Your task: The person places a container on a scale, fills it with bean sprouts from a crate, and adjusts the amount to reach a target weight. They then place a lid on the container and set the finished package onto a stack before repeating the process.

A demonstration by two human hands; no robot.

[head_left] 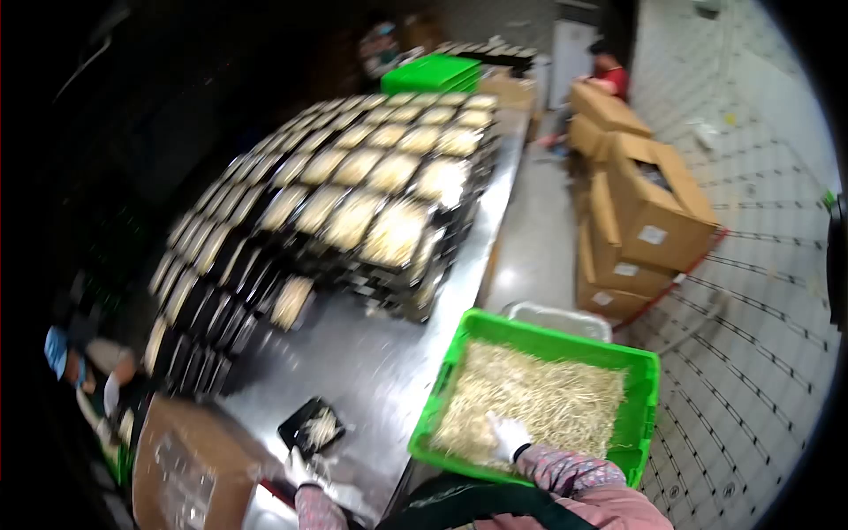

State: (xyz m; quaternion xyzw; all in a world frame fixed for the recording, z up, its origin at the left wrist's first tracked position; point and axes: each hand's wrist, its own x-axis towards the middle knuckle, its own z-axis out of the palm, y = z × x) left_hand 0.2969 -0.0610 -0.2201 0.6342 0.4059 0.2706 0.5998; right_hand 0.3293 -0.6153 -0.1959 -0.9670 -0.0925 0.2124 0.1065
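Note:
My right hand, in a white glove, reaches into a green crate of bean sprouts. Its fingers look stretched out over the sprouts, with the tips partly lost among them. On the metal table lies a small black tray with a few sprouts in it. Just below that tray is my left hand, also gloved in white. Blur hides whether its fingers touch or grip the tray's edge.
Stacks of filled black trays cover the metal table. A cardboard box stands at lower left, near a person in a blue cap. Brown cartons are piled at right; green crates and other people are farther back.

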